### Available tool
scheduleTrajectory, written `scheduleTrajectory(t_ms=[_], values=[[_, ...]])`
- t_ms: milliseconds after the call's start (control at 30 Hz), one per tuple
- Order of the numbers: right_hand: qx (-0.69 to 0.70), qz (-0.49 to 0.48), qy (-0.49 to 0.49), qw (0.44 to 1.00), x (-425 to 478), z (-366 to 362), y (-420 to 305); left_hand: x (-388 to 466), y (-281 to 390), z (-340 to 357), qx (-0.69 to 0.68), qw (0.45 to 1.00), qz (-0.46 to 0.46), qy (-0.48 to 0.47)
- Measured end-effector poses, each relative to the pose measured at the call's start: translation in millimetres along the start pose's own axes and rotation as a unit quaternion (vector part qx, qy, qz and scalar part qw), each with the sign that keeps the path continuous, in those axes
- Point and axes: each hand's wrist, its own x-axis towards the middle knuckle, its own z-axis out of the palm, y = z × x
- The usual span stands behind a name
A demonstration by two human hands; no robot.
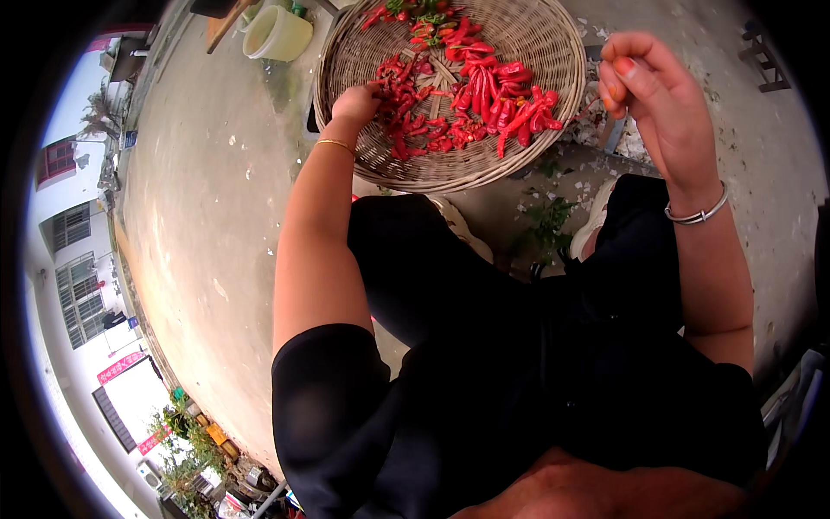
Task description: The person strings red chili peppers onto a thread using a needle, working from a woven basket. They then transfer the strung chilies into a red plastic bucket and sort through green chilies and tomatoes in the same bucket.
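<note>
A shallow round wicker basket holds many red chili peppers, some with green stems and leaves near the far side. At the basket's left side, my left hand reaches over the rim, its fingertips at a heap of darker, wrinkled red chilies; whether it grips one cannot be seen. My right hand is raised to the right of the basket, fingers curled with thumb near the index finger. A thin reddish strand shows between the basket's rim and this hand; whether the fingers pinch it is unclear.
A pale plastic bucket stands on the concrete ground at upper left, near a wooden board. Green leaves and white scraps lie between my feet, below the basket. A small dark stool is at upper right. Potted plants line the far left.
</note>
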Motion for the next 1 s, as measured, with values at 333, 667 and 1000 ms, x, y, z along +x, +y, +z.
scheduleTrajectory(t_ms=[333, 667, 1000], values=[[-0.003, -0.007, -0.031, 0.999, 4, 3, -1, -22, -5, -19, -0.393, 0.909, -0.115, 0.075], [-0.008, -0.003, -0.02, 1.0, 1, 2, -1, -18, -16, -15, -0.573, 0.809, -0.12, 0.049], [-0.023, 0.012, -0.007, 1.0, 1, 5, -6, -19, -14, -18, -0.497, 0.861, -0.09, 0.065]])
